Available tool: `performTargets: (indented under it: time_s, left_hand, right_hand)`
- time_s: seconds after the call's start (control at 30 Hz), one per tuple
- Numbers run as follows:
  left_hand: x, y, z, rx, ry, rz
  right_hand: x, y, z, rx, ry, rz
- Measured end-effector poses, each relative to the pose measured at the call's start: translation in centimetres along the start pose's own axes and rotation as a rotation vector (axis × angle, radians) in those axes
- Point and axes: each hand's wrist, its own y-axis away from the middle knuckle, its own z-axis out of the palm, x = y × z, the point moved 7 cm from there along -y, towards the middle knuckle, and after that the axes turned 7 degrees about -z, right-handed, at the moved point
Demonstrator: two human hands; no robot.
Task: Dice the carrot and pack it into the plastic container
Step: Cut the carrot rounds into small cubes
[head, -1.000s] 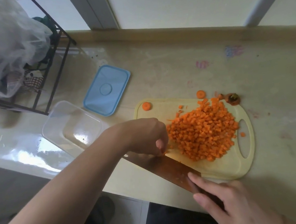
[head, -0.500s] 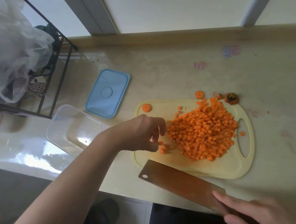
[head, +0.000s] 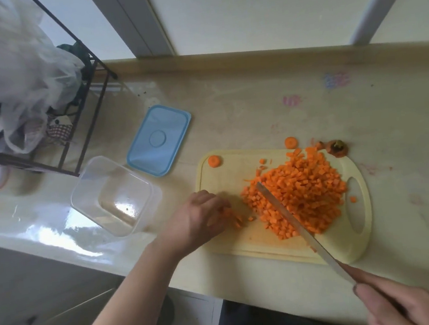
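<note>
A heap of diced carrot lies on the pale yellow cutting board. My right hand grips the handle of a knife, whose blade stands on edge across the heap. My left hand rests on the board's left part, fingers curled over a few loose carrot bits. The clear plastic container stands to the left of the board with no carrot in it. Its blue lid lies behind it.
Two round carrot slices and the carrot top lie at the board's far edge. A black wire rack with a white plastic bag stands at the back left. The counter's front edge runs below my left forearm.
The knife lay flat on the board's near edge; my right hand has turned it on edge and brought it over the heap. My left hand has shifted slightly left among the loose bits.
</note>
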Motion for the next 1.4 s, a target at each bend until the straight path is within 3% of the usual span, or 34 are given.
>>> performTargets:
  time_s: [0.07,0.23,0.37,0.5,0.67,0.93,1.23,1.4]
  left_hand:
    - [0.3,0.8,0.1,0.103,0.012,-0.005]
    - [0.0,2.4,0.5,0.210,0.097,-0.055]
    - [1.7,2.7,1.5,0.168,-0.093,0.099]
    - [2.2,2.3,2.3,0.153,-0.193,0.238]
    - [2.5,2.2,2.4,0.166,-0.244,0.274]
    - [2.4,3.4,2.6,0.174,-0.192,0.250]
    - [2.3,3.6,2.6,0.287,-0.037,0.064]
    - [-0.1,3.2,0.2,0.463,0.066,-0.205]
  right_hand:
    - [-1.1,-0.3,2.0,-0.126,-0.161,0.049]
    - [-2.7,-2.0,4.0,-0.123,-0.297,0.132]
    - [-3.1,-2.4,4.0,-0.089,-0.358,0.216]
    - [-3.3,-2.6,3.1,-0.062,-0.269,0.210]
    - [-3.5,-2.8,3.1,-0.005,-0.350,0.224]
    - [-3.8,-3.0,3.8,-0.078,-0.307,0.202]
    - [-4.0,-3.3,3.4,-0.082,-0.332,0.200]
    - [-4.0,-3.1,3.5,-0.092,-0.338,0.202]
